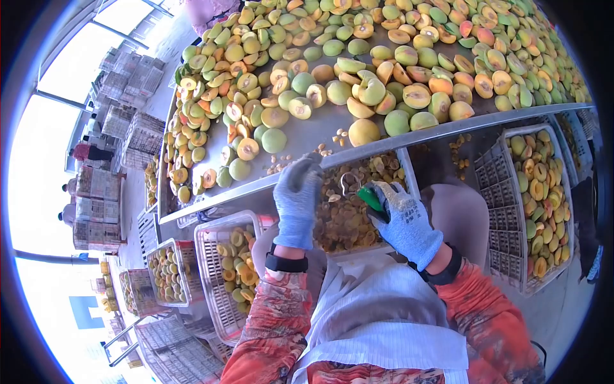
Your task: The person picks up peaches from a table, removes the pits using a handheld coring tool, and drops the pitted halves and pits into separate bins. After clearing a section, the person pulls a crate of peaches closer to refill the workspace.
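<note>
My right hand (403, 217), in a blue glove with a grey palm, is closed around the green handle of a wire-loop tool (371, 198). Its bent metal loop points up and left, over a crate of brownish fruit scraps and pits (352, 224). My left hand (299, 198), gloved alike, is at the metal table's front edge, left of the tool. Its fingers are blurred, and whether they hold anything is hidden. Just beyond them lie loose pits (323, 150) and a whole yellow peach (364, 132). Halved peaches (247, 148) cover much of the tabletop.
The raised metal rim (441, 132) crosses in front of me. A crate of peach halves (511, 211) stands at my right; another crate (211, 281) stands at my left, with more beyond. Stacked crates (99, 208) and people (89, 152) are farther left.
</note>
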